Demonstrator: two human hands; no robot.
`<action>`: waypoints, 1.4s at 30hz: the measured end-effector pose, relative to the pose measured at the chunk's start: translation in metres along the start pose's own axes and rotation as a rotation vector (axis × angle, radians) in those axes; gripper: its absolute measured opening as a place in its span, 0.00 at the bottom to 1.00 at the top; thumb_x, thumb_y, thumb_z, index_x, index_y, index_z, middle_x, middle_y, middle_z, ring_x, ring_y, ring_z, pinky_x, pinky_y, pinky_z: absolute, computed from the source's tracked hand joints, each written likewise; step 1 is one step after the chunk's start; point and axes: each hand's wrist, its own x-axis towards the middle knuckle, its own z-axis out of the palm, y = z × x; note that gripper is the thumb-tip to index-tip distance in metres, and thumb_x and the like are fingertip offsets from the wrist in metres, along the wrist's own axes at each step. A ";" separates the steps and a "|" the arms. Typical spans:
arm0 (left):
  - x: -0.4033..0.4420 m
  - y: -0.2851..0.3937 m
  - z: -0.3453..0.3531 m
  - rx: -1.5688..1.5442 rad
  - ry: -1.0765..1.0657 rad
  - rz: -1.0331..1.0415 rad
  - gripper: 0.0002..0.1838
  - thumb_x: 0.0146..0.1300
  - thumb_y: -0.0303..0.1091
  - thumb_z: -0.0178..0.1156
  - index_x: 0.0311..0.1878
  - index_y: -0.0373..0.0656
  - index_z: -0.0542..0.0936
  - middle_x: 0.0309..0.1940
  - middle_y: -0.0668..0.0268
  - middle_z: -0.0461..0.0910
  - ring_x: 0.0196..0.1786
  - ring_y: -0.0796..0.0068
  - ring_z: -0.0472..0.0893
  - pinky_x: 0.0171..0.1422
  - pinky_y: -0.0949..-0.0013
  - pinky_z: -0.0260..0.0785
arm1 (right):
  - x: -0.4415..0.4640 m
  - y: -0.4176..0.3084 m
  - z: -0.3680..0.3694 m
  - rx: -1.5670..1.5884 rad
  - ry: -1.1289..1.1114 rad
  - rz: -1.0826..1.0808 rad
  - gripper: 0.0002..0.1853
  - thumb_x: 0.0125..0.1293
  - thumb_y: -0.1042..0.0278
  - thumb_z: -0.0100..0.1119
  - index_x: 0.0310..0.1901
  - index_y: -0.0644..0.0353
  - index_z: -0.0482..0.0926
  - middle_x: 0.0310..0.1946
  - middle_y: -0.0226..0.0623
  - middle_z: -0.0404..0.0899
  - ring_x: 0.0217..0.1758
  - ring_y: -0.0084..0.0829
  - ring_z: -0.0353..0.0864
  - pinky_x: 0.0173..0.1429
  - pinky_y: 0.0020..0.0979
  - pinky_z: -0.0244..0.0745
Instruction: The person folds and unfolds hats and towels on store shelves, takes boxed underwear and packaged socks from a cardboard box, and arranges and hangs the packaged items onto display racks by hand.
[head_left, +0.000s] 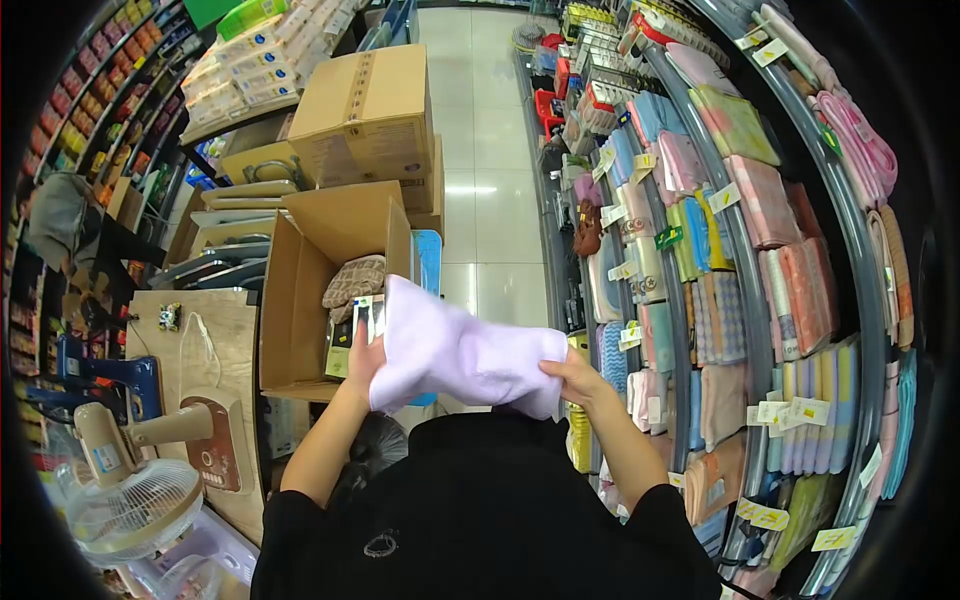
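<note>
Lilac cloth [465, 350]: one piece, creased, stretched in the air between our two hands, in front of the black shirt [480, 500].
Left hand [366, 362]: fingers clamped on the cloth's left edge; their tips are partly hidden, so we cannot be sure of their exact placing.
Right hand [575, 376]: fingers pinched on the cloth's right end, thumb on top.
Open carton [282, 320]: near our left hand, flaps up; we count a brown patterned item [355, 282] among its contents.
Shelves [768, 330]: to our right, stacked with folded textiles [722, 320], yellow-marked tags along the edges.
</note>
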 end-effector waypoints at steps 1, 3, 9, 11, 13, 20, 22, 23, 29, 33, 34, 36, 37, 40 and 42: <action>-0.008 -0.001 -0.018 0.004 0.003 -0.003 0.40 0.68 0.61 0.47 0.72 0.40 0.54 0.69 0.50 0.61 0.69 0.50 0.66 0.73 0.48 0.58 | 0.000 0.002 -0.004 0.121 0.003 0.003 0.34 0.55 0.76 0.68 0.64 0.63 0.64 0.58 0.40 0.73 0.61 0.37 0.74 0.66 0.39 0.68; -0.022 -0.007 -0.033 0.299 0.270 -0.059 0.40 0.65 0.52 0.57 0.71 0.40 0.55 0.68 0.50 0.63 0.67 0.53 0.69 0.69 0.50 0.64 | -0.007 0.000 0.001 0.125 -0.038 -0.046 0.31 0.59 0.76 0.65 0.64 0.62 0.64 0.57 0.39 0.73 0.60 0.35 0.74 0.65 0.39 0.70; -0.018 0.018 0.032 0.738 0.375 -0.007 0.19 0.64 0.25 0.59 0.59 0.37 0.73 0.53 0.60 0.78 0.55 0.68 0.78 0.58 0.60 0.74 | -0.015 -0.059 0.008 -0.277 0.169 -0.252 0.22 0.57 0.77 0.66 0.55 0.66 0.75 0.48 0.36 0.81 0.50 0.27 0.80 0.58 0.31 0.74; -0.044 0.042 0.075 1.176 0.224 0.334 0.19 0.60 0.20 0.60 0.56 0.35 0.75 0.49 0.62 0.80 0.51 0.69 0.78 0.58 0.65 0.70 | -0.045 -0.104 0.041 -0.447 0.221 -0.520 0.17 0.56 0.76 0.66 0.48 0.69 0.79 0.43 0.38 0.83 0.44 0.27 0.82 0.51 0.31 0.77; -0.067 0.058 0.125 1.783 0.016 0.510 0.19 0.56 0.22 0.63 0.52 0.33 0.78 0.51 0.56 0.80 0.54 0.64 0.79 0.60 0.65 0.69 | -0.066 -0.133 0.059 -0.703 0.061 -0.831 0.10 0.57 0.75 0.65 0.40 0.69 0.82 0.35 0.38 0.85 0.35 0.27 0.84 0.44 0.31 0.78; -0.035 0.068 0.179 1.926 -0.003 0.724 0.16 0.52 0.21 0.62 0.46 0.38 0.82 0.46 0.52 0.82 0.47 0.65 0.83 0.52 0.69 0.73 | -0.021 -0.161 0.056 -0.756 0.280 -0.748 0.11 0.56 0.73 0.66 0.41 0.63 0.82 0.43 0.40 0.82 0.45 0.26 0.81 0.51 0.28 0.76; -0.030 0.074 0.178 1.929 0.055 0.861 0.14 0.52 0.19 0.61 0.44 0.36 0.82 0.33 0.58 0.85 0.37 0.71 0.83 0.45 0.72 0.73 | -0.010 -0.174 0.059 -0.680 0.251 -0.704 0.09 0.57 0.73 0.65 0.39 0.64 0.81 0.39 0.37 0.82 0.42 0.23 0.80 0.48 0.27 0.75; -0.028 0.078 0.181 1.930 0.061 0.870 0.14 0.52 0.19 0.61 0.44 0.36 0.82 0.33 0.58 0.85 0.37 0.71 0.83 0.45 0.72 0.73 | -0.005 -0.179 0.054 -0.683 0.243 -0.706 0.09 0.57 0.73 0.65 0.39 0.64 0.81 0.39 0.37 0.82 0.42 0.23 0.80 0.48 0.27 0.75; -0.035 0.090 0.197 1.699 0.014 0.759 0.11 0.55 0.19 0.62 0.43 0.35 0.82 0.38 0.65 0.84 0.39 0.80 0.81 0.43 0.77 0.72 | 0.007 -0.202 0.058 -0.337 0.020 -0.589 0.07 0.65 0.74 0.57 0.44 0.62 0.78 0.38 0.31 0.81 0.42 0.23 0.80 0.47 0.27 0.77; -0.023 0.087 0.189 1.191 0.024 0.707 0.14 0.54 0.19 0.63 0.46 0.35 0.82 0.39 0.60 0.82 0.41 0.72 0.82 0.48 0.74 0.74 | 0.025 -0.212 0.047 -0.173 -0.052 -0.597 0.09 0.68 0.69 0.56 0.48 0.60 0.76 0.43 0.34 0.80 0.45 0.26 0.81 0.49 0.30 0.78; -0.018 0.088 0.188 1.165 -0.038 0.648 0.14 0.58 0.26 0.61 0.47 0.32 0.81 0.44 0.55 0.82 0.47 0.67 0.82 0.55 0.69 0.75 | 0.031 -0.213 0.037 -0.158 -0.098 -0.580 0.12 0.70 0.62 0.53 0.49 0.59 0.76 0.46 0.35 0.80 0.48 0.29 0.81 0.53 0.33 0.77; -0.006 0.085 0.175 0.946 -0.063 0.473 0.23 0.68 0.40 0.52 0.56 0.31 0.74 0.55 0.52 0.77 0.55 0.63 0.79 0.59 0.62 0.74 | 0.044 -0.209 0.022 -0.183 -0.031 -0.495 0.17 0.72 0.58 0.49 0.54 0.60 0.73 0.51 0.39 0.78 0.52 0.32 0.79 0.57 0.35 0.75; 0.001 0.084 0.154 0.739 0.033 0.380 0.26 0.70 0.44 0.49 0.60 0.30 0.72 0.57 0.51 0.75 0.58 0.63 0.78 0.60 0.60 0.73 | 0.049 -0.206 0.018 -0.207 0.048 -0.416 0.22 0.73 0.54 0.45 0.60 0.61 0.71 0.56 0.42 0.76 0.57 0.34 0.78 0.61 0.37 0.74; 0.005 0.077 0.145 0.677 0.015 0.271 0.27 0.74 0.46 0.41 0.70 0.41 0.62 0.63 0.55 0.70 0.62 0.65 0.75 0.63 0.60 0.72 | 0.056 -0.184 0.016 -0.183 0.100 -0.222 0.26 0.75 0.51 0.40 0.63 0.63 0.68 0.60 0.44 0.73 0.62 0.37 0.74 0.64 0.40 0.71; 0.003 0.066 0.136 0.589 -0.024 0.245 0.27 0.76 0.46 0.33 0.74 0.50 0.55 0.66 0.60 0.67 0.63 0.67 0.74 0.63 0.61 0.73 | 0.053 -0.163 0.030 -0.011 -0.011 -0.178 0.28 0.75 0.48 0.37 0.63 0.63 0.67 0.60 0.44 0.73 0.61 0.37 0.75 0.66 0.41 0.70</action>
